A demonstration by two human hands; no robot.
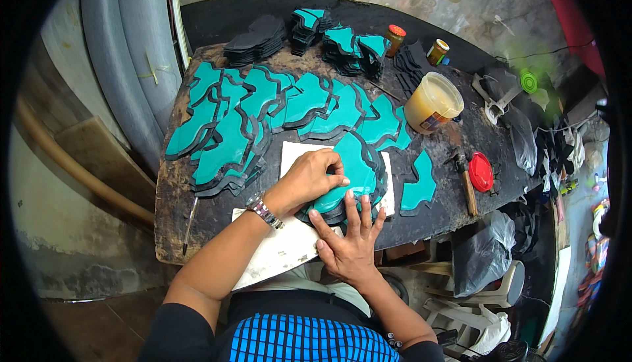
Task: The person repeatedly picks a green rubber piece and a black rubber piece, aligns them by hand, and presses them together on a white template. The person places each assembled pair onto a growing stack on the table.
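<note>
A teal shaped piece (349, 167) is being pressed flat onto a small stack of like pieces at the near edge of the table (178, 184), over a white sheet (289, 247). It is pinned by the curled fingers of the left hand (309, 179) at 9 o'clock, and by the spread right hand (349, 240) at 6 o'clock. By the look of it, alignment and bonding are in hand; next, firm even pressure along the edges seems called for, with the glue tub (433, 102) standing at 1 o'clock.

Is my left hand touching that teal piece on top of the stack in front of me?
Touching. The head view shows the left hand lying on the teal piece, fingertips pressed on its surface.
</note>
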